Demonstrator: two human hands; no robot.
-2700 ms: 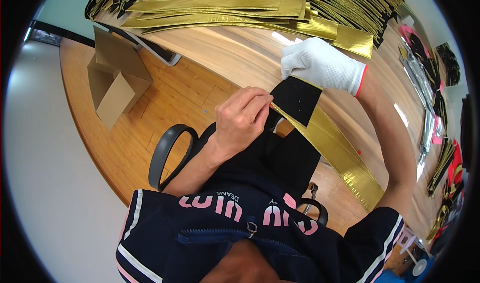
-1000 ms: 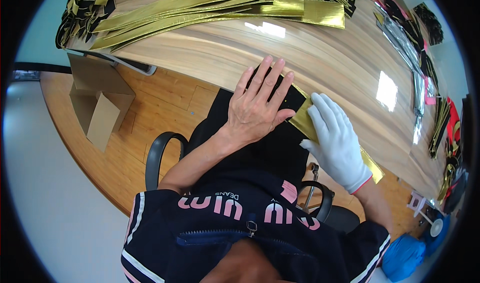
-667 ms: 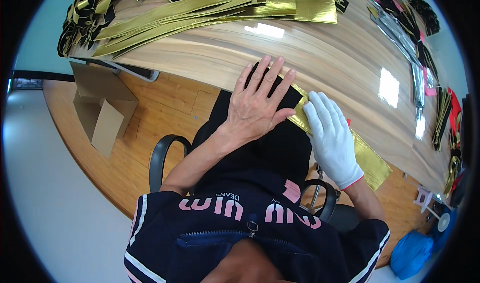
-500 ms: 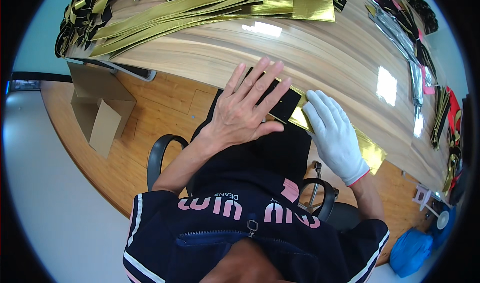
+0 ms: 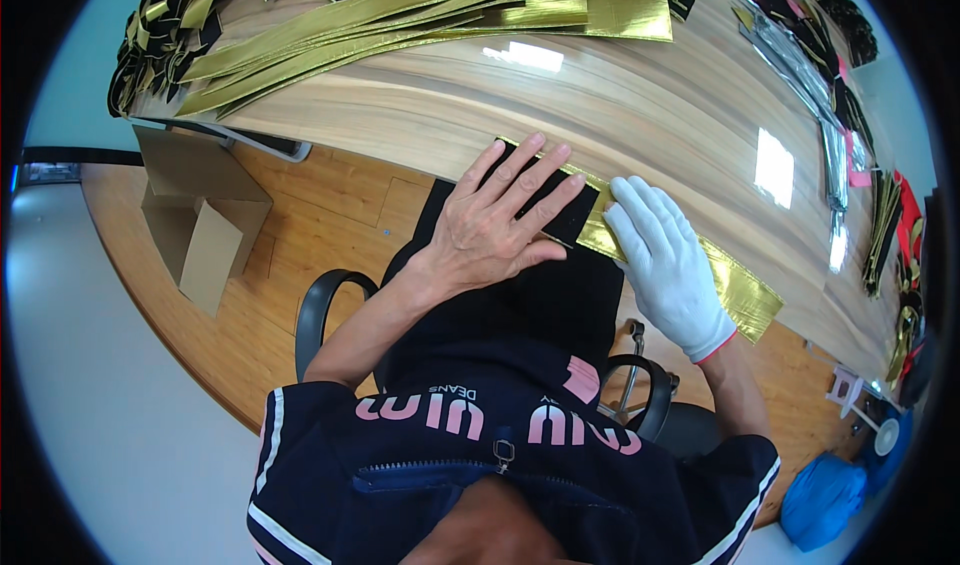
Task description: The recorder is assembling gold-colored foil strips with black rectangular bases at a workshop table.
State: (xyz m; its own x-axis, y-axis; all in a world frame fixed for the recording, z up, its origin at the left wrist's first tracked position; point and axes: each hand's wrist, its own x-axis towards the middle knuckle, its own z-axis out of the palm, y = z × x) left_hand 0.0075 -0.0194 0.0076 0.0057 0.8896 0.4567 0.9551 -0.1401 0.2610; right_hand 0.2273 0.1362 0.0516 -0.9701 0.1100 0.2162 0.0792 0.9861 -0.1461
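Note:
At the near edge of the table, a shiny gold strip lies with a black section at its left end. My bare left hand rests over the black section, palm down, fingers spread and stretched out. In a white glove with a red-edged cuff, my right hand lies flat across the gold part, its fingers stretched out and close together. Parts of the strip are hidden under both hands.
More gold strips are stacked across the wooden table, beside a tangled black-and-gold heap. Silver strips lie at the right. An open cardboard box stands on the floor at the left; a blue bag sits lower right.
My left hand's fingers have come down slightly toward me onto the black section. The gold strip's right end has shifted slightly to the right. My right hand has barely moved.

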